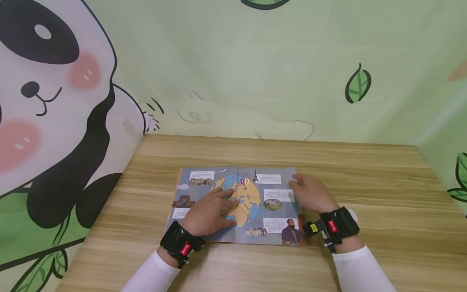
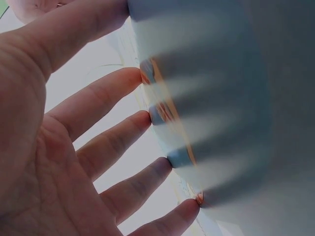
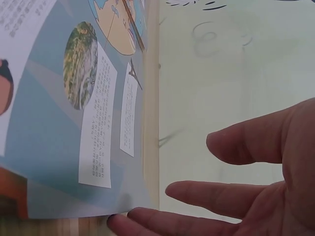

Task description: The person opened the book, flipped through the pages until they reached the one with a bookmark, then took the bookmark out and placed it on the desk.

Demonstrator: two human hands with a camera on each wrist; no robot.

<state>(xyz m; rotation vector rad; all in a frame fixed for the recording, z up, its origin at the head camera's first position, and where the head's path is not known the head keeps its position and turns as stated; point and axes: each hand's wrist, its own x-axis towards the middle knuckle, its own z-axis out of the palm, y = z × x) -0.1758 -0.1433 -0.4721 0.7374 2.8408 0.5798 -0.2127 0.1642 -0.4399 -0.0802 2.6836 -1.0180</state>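
An illustrated book (image 1: 251,239) lies spread on the wooden table, its two pages showing a globe, buildings and white text boxes. My left hand (image 1: 209,213) rests on the left page near the fold, its fingers spread over the globe picture. In the left wrist view the fingertips (image 2: 142,118) touch the page. At the book's right edge is my right hand (image 1: 315,192), its fingers by the upper part of the right page. The right wrist view shows the thumb (image 3: 241,142) and fingers apart, with lower fingertips at the page's edge.
The wooden table (image 1: 383,194) extends around the book on all sides. Behind it hangs a pale green cloth (image 1: 292,73) printed with leaves. A large printed panda (image 1: 73,121) covers the left side. Both wrists wear black camera straps (image 1: 339,227).
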